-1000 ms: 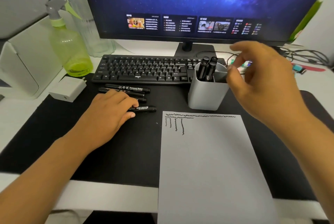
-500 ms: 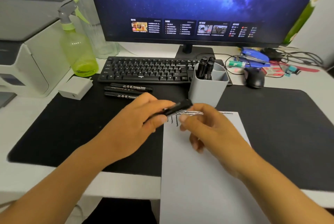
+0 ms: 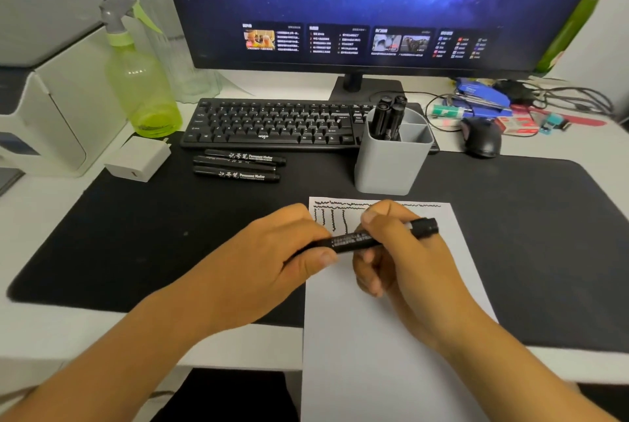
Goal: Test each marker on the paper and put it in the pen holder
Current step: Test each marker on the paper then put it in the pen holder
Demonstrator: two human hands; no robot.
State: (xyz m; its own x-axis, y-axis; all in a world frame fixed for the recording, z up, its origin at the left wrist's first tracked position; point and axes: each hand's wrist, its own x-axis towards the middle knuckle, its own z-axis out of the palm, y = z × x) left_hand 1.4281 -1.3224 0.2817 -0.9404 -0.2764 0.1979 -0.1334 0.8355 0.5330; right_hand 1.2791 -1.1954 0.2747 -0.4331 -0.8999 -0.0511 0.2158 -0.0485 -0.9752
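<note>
A black marker (image 3: 350, 240) lies level above the top of the white paper (image 3: 384, 336), held by both hands. My left hand (image 3: 279, 258) grips its left end and my right hand (image 3: 398, 251) grips the right part, with the capped tip sticking out to the right. The paper carries wavy black test lines near its top edge. The grey pen holder (image 3: 391, 166) stands just beyond the paper with several black markers (image 3: 388, 119) upright in its left compartment. Three more markers (image 3: 238, 166) lie side by side on the mat in front of the keyboard.
A black desk mat (image 3: 136, 234) covers the desk. Behind it are a black keyboard (image 3: 272, 122), a monitor (image 3: 357, 3), a black mouse (image 3: 481, 137) and cluttered cables at the right. A green spray bottle (image 3: 139, 81), a white charger (image 3: 138, 158) and a printer (image 3: 44, 98) stand at the left.
My left hand picked a marker from the row and carried it over the paper. My right hand came back from the pen holder and took hold of the marker's right part.
</note>
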